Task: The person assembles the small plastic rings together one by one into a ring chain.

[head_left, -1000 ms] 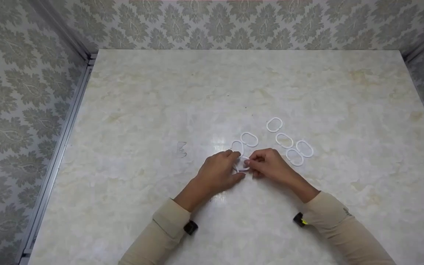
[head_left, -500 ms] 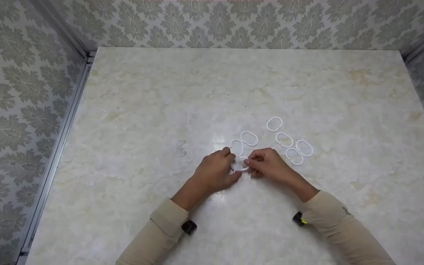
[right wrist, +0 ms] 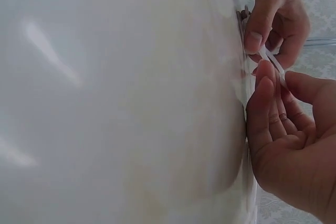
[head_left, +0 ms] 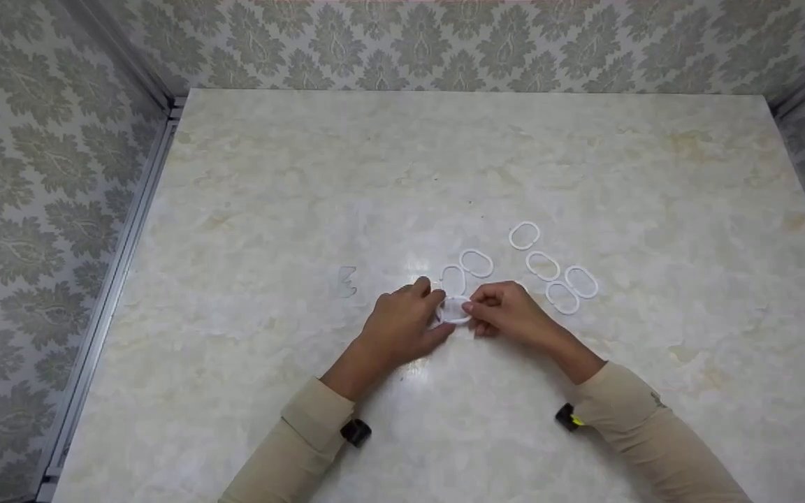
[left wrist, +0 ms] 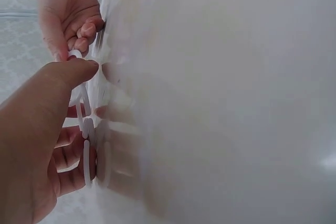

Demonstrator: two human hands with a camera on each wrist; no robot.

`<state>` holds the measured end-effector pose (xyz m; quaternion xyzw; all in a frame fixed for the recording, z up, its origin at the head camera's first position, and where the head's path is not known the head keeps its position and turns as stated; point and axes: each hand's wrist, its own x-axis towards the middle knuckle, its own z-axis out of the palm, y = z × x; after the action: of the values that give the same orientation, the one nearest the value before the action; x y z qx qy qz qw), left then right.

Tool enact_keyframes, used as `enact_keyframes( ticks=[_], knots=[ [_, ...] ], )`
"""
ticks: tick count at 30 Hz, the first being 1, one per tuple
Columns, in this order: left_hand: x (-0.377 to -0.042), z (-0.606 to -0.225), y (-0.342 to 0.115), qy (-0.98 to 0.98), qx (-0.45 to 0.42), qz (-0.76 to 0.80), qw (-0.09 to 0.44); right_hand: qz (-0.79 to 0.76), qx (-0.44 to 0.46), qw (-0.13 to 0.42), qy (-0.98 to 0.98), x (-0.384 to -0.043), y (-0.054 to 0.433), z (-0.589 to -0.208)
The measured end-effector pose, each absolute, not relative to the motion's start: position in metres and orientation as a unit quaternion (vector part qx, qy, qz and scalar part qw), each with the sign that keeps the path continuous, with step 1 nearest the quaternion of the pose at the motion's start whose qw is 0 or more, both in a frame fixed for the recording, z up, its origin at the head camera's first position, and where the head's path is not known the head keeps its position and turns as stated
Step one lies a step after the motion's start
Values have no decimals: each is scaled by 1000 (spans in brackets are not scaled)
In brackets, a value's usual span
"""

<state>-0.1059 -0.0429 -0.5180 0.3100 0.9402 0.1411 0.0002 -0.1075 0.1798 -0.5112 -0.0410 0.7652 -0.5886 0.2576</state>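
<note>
In the head view, both hands meet at a white oval plastic ring (head_left: 455,322) close over the table. My left hand (head_left: 402,321) holds its left side, the thumb along the lower edge and the fingers at the upper left. On the opposite end, my right hand (head_left: 512,311) pinches the ring between thumb and index finger. The right wrist view shows the thin white ring (right wrist: 274,62) edge-on between the two hands. Just beyond the left fingers lie a second white ring (head_left: 462,281) and a third white ring (head_left: 462,258). The fingers partly cover the held ring.
Several more white oval rings (head_left: 568,278) lie loosely grouped beyond the right hand. Left of the hands is a small transparent piece with a jagged side (head_left: 346,282). The marbled table (head_left: 270,175) meets patterned walls at the back and left.
My left hand has shifted slightly left and uncovered more of the held ring. The right hand keeps its pinch in nearly the same place. The loose rings stay put.
</note>
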Motion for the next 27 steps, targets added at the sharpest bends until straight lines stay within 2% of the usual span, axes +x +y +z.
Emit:
enact_keyframes(
  ticks=[10, 27],
  knots=[
    [-106, -518, -43, 942, 304, 138, -16, -604, -40, 265, 750, -109, 181, -512],
    [-106, -517, -44, 941, 316, 123, -11, -583, -46, 279, 761, -112, 187, -508]
  ],
)
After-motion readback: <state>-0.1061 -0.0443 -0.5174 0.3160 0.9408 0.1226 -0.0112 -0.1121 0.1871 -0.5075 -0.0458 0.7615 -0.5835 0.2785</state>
